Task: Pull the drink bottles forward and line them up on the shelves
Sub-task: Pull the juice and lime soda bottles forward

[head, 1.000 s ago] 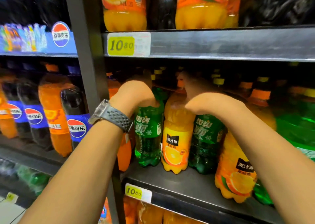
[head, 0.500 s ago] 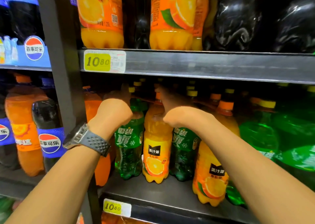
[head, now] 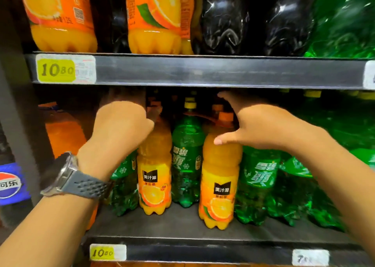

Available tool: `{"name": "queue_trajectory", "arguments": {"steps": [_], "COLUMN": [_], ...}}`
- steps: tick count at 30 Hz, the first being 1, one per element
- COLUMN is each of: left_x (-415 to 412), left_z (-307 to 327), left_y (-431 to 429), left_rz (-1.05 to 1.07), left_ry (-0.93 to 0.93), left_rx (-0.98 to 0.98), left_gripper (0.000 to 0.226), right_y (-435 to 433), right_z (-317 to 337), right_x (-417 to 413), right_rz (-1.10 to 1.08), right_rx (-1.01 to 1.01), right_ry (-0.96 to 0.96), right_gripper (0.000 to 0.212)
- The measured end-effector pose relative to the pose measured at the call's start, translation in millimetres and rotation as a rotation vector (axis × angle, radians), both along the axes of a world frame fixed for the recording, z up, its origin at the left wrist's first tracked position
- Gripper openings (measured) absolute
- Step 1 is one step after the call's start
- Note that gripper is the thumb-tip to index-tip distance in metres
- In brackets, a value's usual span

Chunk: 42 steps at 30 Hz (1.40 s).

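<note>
On the middle shelf [head: 172,226] green Sprite bottles and orange juice bottles stand mixed in the front row. My left hand [head: 119,132], with a watch on its wrist, curls over the top of the leftmost Sprite bottle [head: 123,177]; its fingers are hidden behind. Right of it stand an orange juice bottle [head: 154,171] and another Sprite bottle [head: 187,161]. My right hand [head: 263,128] holds the shoulder of the right orange juice bottle [head: 220,185], thumb on its front, fingers reaching behind the neck. More Sprite bottles [head: 257,177] stand further right.
The upper shelf edge [head: 203,72] hangs low over the bottle caps and carries a yellow 10.80 price tag [head: 54,70]. Above it stand large orange [head: 60,17], dark cola [head: 223,19] and green [head: 345,23] bottles. A Pepsi bottle [head: 10,183] stands left of the dark upright post [head: 16,104].
The view has come closer and turned right. My right hand has shifted right onto the right orange juice bottle with its fingers spread. My left hand stays on the Sprite bottle's top.
</note>
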<state>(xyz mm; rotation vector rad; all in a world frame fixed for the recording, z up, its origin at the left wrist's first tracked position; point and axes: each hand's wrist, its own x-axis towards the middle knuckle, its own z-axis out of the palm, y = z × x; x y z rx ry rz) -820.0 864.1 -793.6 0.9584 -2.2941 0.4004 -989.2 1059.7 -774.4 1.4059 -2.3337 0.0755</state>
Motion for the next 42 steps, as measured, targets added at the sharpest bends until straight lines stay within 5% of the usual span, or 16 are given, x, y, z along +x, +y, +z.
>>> {"name": "queue_trajectory", "arguments": {"steps": [6,9,11,15,17,42], "left_x": [-71,-93,-98,-99,-101,-87], "left_z": [25,25,22,11,4,-9], "left_y": [20,15,10,-2,-6,10], "left_rz": [-0.472,-0.598,-0.568,-0.524,-0.542,-0.536], "left_ry": [-0.119,-0.191,-0.303,-0.444,-0.434,-0.196], "left_rx": [0.101,0.056,0.163,0.314,0.326,0.34], "left_gripper": [0.072,0.053,0.051,0.108,0.118,0.1], "right_y": [-9,-8,-7,-10,-13,-17], "right_z": [-17,-15,-15,-16,-17,-30], "right_x": [2,0,0,0,0,-19], "right_rz": [0.044,0.053,0.06,0.045,0.023,0.122], "right_rx": [0.087,0.089,0.079,0.062,0.061,-0.055], "right_ry": [0.017,-0.031,-0.056,-0.08,-0.083,-0.131], "right_gripper": [0.108,0.109,0.108,0.107,0.108,0.103]}}
